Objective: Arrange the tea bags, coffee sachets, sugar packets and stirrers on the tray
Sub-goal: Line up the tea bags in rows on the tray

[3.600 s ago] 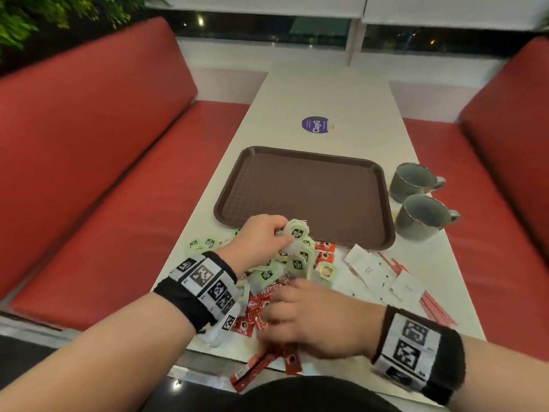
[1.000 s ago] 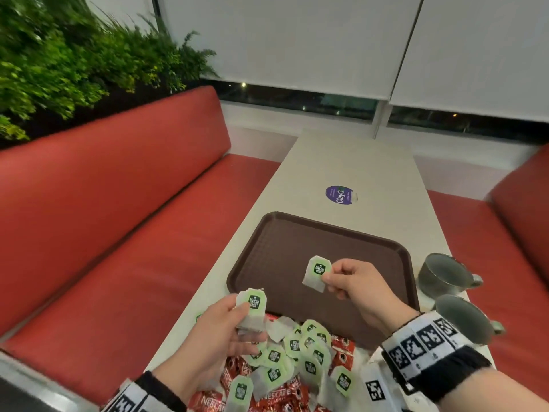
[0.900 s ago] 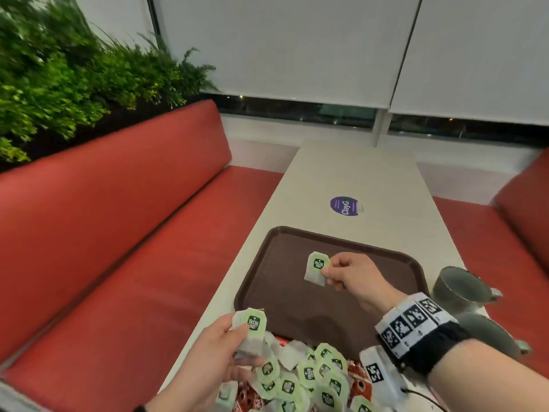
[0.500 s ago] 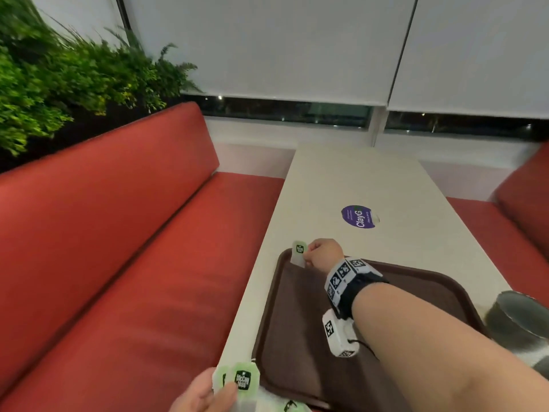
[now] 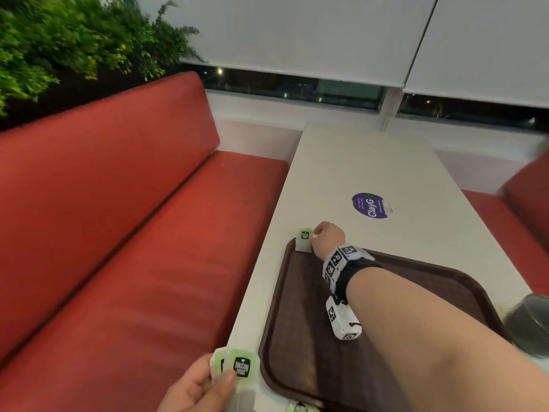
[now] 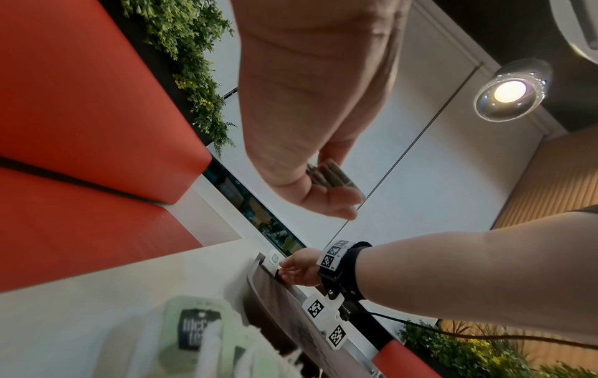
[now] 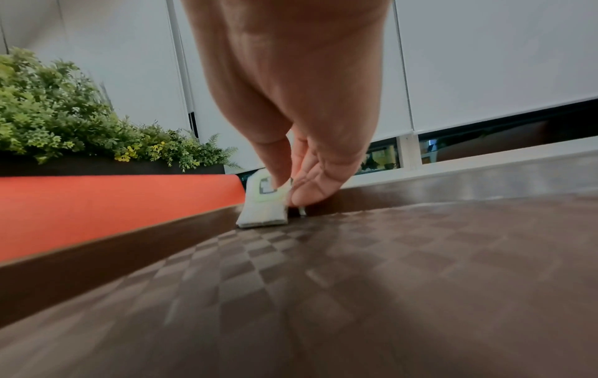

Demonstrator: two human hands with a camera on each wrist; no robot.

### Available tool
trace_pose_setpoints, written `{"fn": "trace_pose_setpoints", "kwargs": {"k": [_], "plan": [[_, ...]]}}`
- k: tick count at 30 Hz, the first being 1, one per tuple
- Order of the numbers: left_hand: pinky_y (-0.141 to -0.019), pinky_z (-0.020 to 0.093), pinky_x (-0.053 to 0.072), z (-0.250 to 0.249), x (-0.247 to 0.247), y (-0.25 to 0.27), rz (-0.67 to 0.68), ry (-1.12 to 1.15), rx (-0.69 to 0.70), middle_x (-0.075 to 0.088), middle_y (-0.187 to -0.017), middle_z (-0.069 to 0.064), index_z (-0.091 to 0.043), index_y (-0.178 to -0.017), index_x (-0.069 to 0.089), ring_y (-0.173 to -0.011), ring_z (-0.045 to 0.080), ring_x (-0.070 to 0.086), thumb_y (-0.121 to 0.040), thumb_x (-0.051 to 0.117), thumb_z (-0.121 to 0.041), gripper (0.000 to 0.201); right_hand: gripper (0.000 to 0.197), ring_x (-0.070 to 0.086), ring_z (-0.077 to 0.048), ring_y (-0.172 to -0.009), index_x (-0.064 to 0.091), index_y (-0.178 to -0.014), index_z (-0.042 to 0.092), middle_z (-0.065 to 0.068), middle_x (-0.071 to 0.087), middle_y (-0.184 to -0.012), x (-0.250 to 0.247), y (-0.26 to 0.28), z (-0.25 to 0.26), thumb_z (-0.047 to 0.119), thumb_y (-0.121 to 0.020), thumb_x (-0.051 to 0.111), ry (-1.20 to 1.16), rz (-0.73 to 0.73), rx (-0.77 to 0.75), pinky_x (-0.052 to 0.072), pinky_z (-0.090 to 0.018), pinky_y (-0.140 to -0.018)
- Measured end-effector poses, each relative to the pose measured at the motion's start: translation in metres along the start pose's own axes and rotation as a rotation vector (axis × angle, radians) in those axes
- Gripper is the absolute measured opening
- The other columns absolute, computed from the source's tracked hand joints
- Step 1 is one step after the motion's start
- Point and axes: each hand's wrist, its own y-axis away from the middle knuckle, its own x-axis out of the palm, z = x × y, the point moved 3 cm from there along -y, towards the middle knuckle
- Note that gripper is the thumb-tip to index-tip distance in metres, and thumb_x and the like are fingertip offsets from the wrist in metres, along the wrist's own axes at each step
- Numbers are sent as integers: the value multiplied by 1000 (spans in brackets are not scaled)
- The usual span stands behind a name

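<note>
The brown tray (image 5: pixel 300 328) lies on the white table. My right hand (image 5: pixel 322 239) reaches to the tray's far left corner and pinches a green-and-white tea bag (image 5: pixel 304 240), which stands upright against the rim. In the right wrist view the thumb and fingers pinch that tea bag (image 7: pixel 263 202), its lower edge on the tray floor (image 7: pixel 356 281). My left hand (image 5: pixel 202 388) stays at the near table edge and grips a couple of green tea bags (image 5: pixel 240 367). From the left wrist camera, the held bags (image 6: pixel 330 176) show edge-on beyond the palm, with loose tea bags (image 6: pixel 197 327) blurred below.
A red bench (image 5: pixel 118 248) runs along the table's left side, with plants (image 5: pixel 59 40) behind it. A purple sticker (image 5: pixel 371 205) lies on the table (image 5: pixel 356 162) beyond the tray. A grey cup (image 5: pixel 531 322) stands at the tray's right edge.
My right hand carried the tea bag from above the pile to the tray's far left corner and lowered it onto the tray floor. The left hand kept its tea bags near the front edge.
</note>
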Motion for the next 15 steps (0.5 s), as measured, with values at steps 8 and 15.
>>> {"fn": "trace_pose_setpoints", "kwargs": {"k": [8,15], "plan": [[-36,24,42,-9,8,-15,77,26,79,69,-74,21,-8,-99,67,-51,27,62,-92,51,1,19,10,63,-26,-94,63,-96,9,-11,66,-100,-46,41,20,12,-87,60,-240,51,-180,49,-30,-77],[-44,22,47,-30,34,-29,38,-7,176,73,-79,3,-14,-100,65,-60,14,64,-93,54,-6,15,16,55,-3,-54,71,-82,12,2,64,-65,-73,177,47,28,-82,73,-386,622,-467,45,-17,-57]]}}
